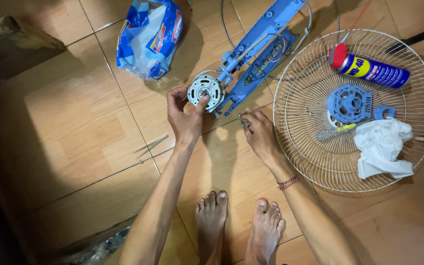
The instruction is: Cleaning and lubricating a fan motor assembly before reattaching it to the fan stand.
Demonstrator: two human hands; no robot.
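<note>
Tiled floor [74, 118] underneath, tan, lit in the middle and dark at the left edge. White wire fan guard [300, 147] lying flat at right, serving as a tray: blue-and-yellow spray can [376, 71] with red cap near its upper rim, round blue motor cover [349, 104] in the centre, crumpled white rag [381, 147] at lower right, yellow-handled screwdriver [337, 130] between cover and rag. Blue plastic fan housing [266, 34] stretched diagonally from top centre down toward the hands, wiring exposed along it. Blue-and-white plastic bag [148, 37] at upper left, well apart from the work. Round fan motor [205, 92] at the lower end of the housing, white casing, shaft end facing up. Left hand [185, 115] cupped round the motor's left side, thumb pressed on its face, grasping it. Right hand [258, 130] just beside the guard's rim, fingers pinched on a small metal part [244, 121], kind unclear. Metal tweezers [150, 146] lying on the floor left of the left forearm. Two bare feet at bottom centre.
</note>
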